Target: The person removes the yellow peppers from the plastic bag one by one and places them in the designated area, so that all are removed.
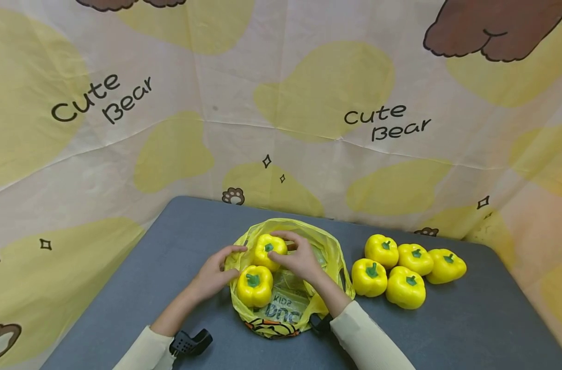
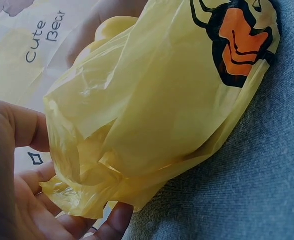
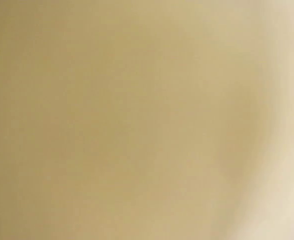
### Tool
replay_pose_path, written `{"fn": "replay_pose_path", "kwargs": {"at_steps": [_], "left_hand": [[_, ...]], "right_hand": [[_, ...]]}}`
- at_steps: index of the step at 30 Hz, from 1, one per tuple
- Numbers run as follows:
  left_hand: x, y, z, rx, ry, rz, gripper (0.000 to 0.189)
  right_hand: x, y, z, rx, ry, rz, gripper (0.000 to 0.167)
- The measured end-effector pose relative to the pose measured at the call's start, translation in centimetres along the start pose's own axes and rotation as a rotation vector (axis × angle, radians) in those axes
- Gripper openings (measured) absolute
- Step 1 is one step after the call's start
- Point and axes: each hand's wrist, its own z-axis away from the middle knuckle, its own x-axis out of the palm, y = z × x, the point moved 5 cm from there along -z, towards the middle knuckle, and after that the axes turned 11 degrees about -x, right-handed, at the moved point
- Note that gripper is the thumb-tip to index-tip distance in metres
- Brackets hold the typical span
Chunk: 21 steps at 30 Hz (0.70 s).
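Note:
A yellow plastic bag lies with its mouth spread wide on the table. Two yellow bell peppers are at its left side: the nearer pepper and the farther pepper. My right hand reaches over the bag and grips the farther pepper, thumb by its green stem and fingers on its far side. At the left rim is my left hand, its fingers apart and resting against the plastic. In the left wrist view that hand loosely cups the bag's crumpled side. Blurred pale yellow fills the right wrist view.
Several more yellow bell peppers stand grouped on the grey table, right of the bag. Behind the table hangs a patterned cloth. A black wrist device is on the left wrist.

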Motion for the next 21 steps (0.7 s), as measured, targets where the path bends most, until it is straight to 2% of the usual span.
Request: {"fn": "replay_pose_path", "kwargs": {"at_steps": [11,16,21], "left_hand": [[-0.1,0.1,-0.1,0.023,0.004,-0.003,0.049],[-0.1,0.1,0.0,0.038,0.009,-0.013,0.049],[-0.1,0.2,0.1,0.037,0.008,-0.016,0.05]], "right_hand": [[-2.4,-1.4,1.3,-0.033,0.077,0.017,0.04],[-3.5,-2.4,1.7,-0.093,0.109,0.039,0.04],[-4.7,-2.8,2.4,-0.065,0.141,0.054,0.042]]}}
